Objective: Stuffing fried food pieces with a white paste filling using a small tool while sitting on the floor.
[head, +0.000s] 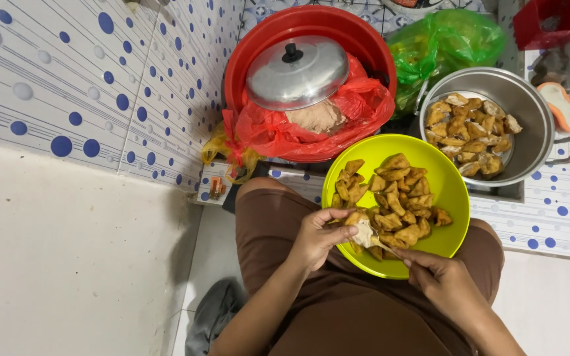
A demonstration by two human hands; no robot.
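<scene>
A tofu piece is gripped in the left hand fingers, just over the green bowl; a spoon is pinched by the right hand. Filling could be spilled if overpacked.

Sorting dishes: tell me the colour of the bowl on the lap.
Yellow-green bowl, head view.

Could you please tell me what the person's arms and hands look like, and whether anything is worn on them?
Both forearms are bare, no sleeves in view. The left hand and right hand wear no gloves, and no rings, watch or bracelets are visible. Fingernails look short and unpainted.
</scene>
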